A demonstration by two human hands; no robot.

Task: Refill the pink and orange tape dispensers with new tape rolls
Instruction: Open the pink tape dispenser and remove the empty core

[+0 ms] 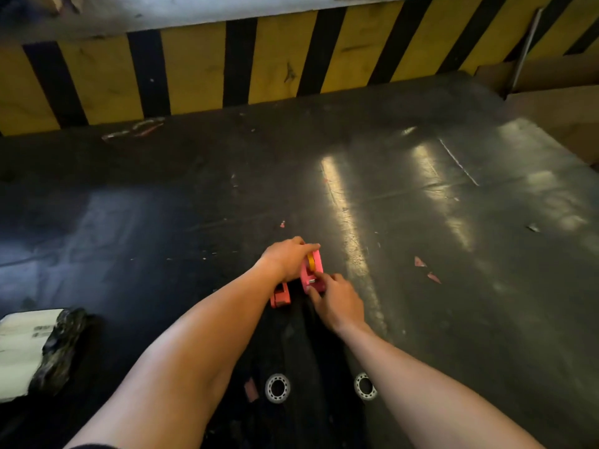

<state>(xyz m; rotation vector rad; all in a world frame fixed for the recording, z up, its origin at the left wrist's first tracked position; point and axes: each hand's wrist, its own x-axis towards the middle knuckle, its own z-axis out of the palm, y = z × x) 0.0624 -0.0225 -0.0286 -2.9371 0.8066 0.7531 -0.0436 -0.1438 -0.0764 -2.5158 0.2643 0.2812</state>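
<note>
i had both arms stretched out over the dark table (421,202). my left hand (285,259) was closed over the top of the pink dispenser (309,270), which stood on the table near the middle, with a yellow tape roll (311,260) showing in it. my right hand (337,303) was pinched at the near end of that dispenser, fingertips against its cutter end; i could not tell whether it held tape. the orange dispenser (280,296) sat just left of the pink one, partly under my left wrist. 2 white empty cores (277,387) lay close to me between my forearms. a yellow-and-black striped wall (194,69) ran along the far edge.
</note>
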